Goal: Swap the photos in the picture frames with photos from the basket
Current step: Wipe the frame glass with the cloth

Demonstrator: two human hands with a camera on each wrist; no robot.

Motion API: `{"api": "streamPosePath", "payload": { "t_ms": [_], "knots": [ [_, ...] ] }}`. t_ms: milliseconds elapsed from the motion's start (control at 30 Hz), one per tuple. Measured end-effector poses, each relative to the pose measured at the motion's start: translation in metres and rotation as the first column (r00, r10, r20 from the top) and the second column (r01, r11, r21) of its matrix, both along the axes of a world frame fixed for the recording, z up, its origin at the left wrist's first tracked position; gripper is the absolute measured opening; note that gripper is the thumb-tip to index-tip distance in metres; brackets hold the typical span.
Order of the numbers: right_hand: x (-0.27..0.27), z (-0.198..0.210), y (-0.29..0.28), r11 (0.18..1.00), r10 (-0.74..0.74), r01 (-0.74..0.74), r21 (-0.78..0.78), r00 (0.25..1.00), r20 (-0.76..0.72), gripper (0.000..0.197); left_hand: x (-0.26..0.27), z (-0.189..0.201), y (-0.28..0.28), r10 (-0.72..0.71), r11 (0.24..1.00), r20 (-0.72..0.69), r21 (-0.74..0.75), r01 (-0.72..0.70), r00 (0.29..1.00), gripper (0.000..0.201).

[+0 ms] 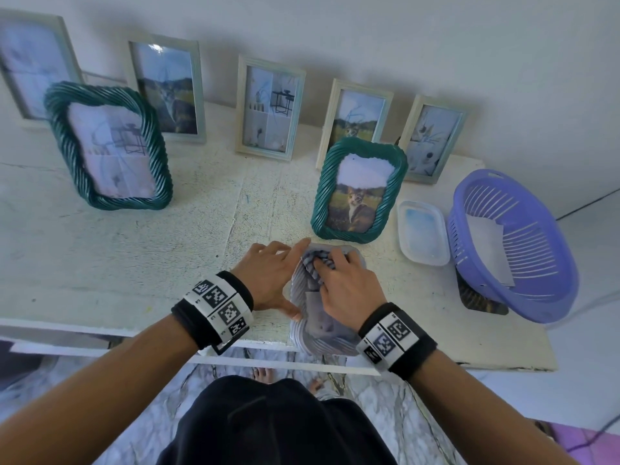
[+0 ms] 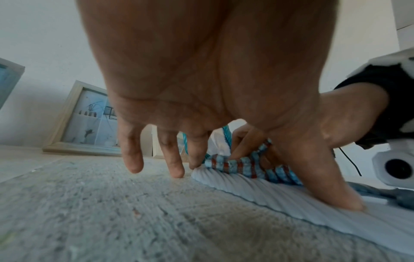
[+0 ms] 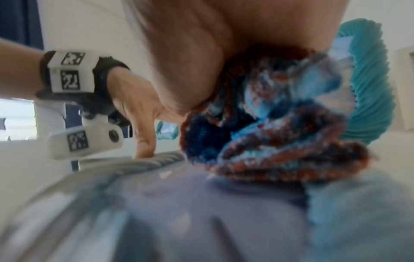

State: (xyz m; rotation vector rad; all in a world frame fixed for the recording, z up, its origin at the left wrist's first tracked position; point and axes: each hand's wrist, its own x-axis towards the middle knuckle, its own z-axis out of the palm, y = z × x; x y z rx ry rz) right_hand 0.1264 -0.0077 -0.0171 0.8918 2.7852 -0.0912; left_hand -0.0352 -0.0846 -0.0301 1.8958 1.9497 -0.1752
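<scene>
The left hand (image 1: 268, 273) presses flat on a pale frame (image 1: 302, 297) lying down. The right hand (image 1: 345, 290) grasps a striped cloth (image 1: 315, 263), wiping. Photos wait in the basket (image 1: 550, 297).

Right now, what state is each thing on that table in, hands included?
Pale ribbed frame: lying flat at the table's near edge, being wiped.
Striped cloth: bunched up, pressed on the flat frame.
Right hand: grips the cloth.
Left hand: fingers spread, steadying the frame's left edge.
Green frame with cat photo: standing, photo in.
Purple basket: tilted, paper inside.
Clear tub: upright, looks empty.
</scene>
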Motion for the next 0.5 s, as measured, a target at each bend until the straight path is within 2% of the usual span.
{"api": "streamPosePath", "payload": {
  "t_ms": [67,167,300,500],
  "knots": [
    [0.000,0.000,-0.005,0.999,0.010,-0.010,-0.033,1.000,-0.023,0.038,0.000,0.000,0.000,0.008,1.000,0.010,-0.003,-0.008,1.000,0.135],
    [0.013,-0.002,-0.013,0.996,0.062,-0.063,-0.065,0.998,-0.018,0.057,0.000,-0.001,0.002,0.003,1.000,0.004,-0.005,-0.003,1.000,0.134],
    [0.013,-0.002,-0.001,0.999,0.039,-0.039,-0.018,0.999,0.015,0.038,0.001,0.000,0.003,-0.015,1.000,-0.013,-0.007,0.015,1.000,0.131],
    [0.017,-0.001,0.004,0.997,-0.044,0.039,0.064,0.997,0.071,0.030,0.001,-0.001,0.001,-0.008,1.000,-0.007,-0.005,0.008,1.000,0.128]
  ]
}}
